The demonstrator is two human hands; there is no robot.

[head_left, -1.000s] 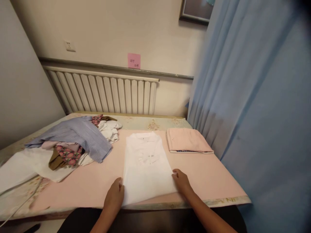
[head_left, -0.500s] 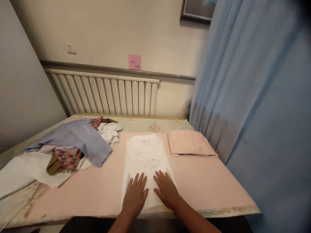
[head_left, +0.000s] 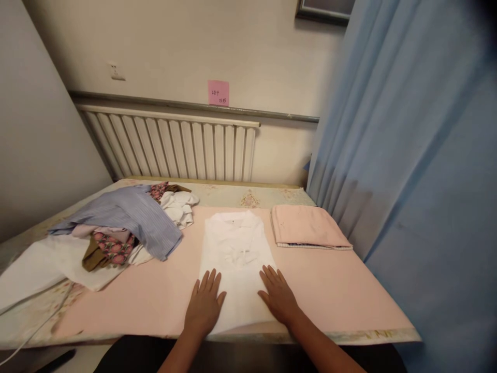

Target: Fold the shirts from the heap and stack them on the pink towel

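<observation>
A white shirt (head_left: 236,259) lies folded lengthwise on the pink cloth (head_left: 330,290), its collar toward the wall and its lower end near the table's front edge. My left hand (head_left: 204,303) rests flat at the shirt's left edge, fingers spread. On the opposite edge, my right hand (head_left: 278,295) lies flat too, fingers apart and pointing up toward the collar. Neither hand grips the fabric. Parts of both shirt edges are hidden under my palms.
A folded pink stack (head_left: 310,225) sits to the right. Left lies a loose heap of clothes, with a blue striped garment (head_left: 132,212) on top and a white garment (head_left: 42,264) below. A radiator (head_left: 174,145) stands behind; a blue curtain (head_left: 411,171) hangs at the right.
My hands have slid apart, from the middle of the shirt out to its left and right edges. The view has shifted slightly; the heap and the pink stack lie as before.
</observation>
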